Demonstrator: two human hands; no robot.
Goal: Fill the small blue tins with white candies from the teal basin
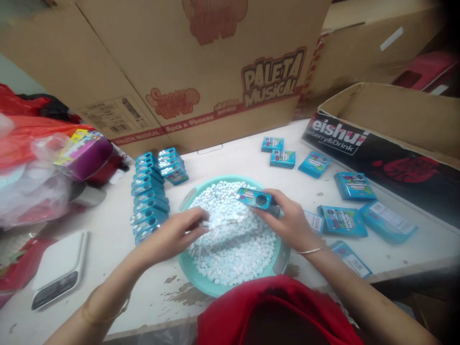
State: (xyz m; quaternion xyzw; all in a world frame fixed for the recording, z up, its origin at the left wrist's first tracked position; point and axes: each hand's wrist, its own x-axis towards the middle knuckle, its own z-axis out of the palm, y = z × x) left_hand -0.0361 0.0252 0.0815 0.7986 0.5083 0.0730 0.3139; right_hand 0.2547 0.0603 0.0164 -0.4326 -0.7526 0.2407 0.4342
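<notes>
My right hand [285, 215] grips a small blue box [254, 198] over a bowl, its open end showing white pieces and a dark round hole on its face. Below it, the round teal bowl [190, 275] is full of small white candies [233, 258]. My left hand [185, 227] is curled over the bowl's left side, thumb and fingertips around a few candies. Left of the bowl stand rows of filled blue boxes [151, 201], white pieces at their tops. More closed blue boxes [343, 221] lie scattered on the right.
A large cardboard carton [201, 129] stands along the back. An open black-printed carton [377, 148] bounds the right side. On the left are a white scale [59, 263] and plastic bags [32, 191]. The white table's front edge [154, 328] is close to my body.
</notes>
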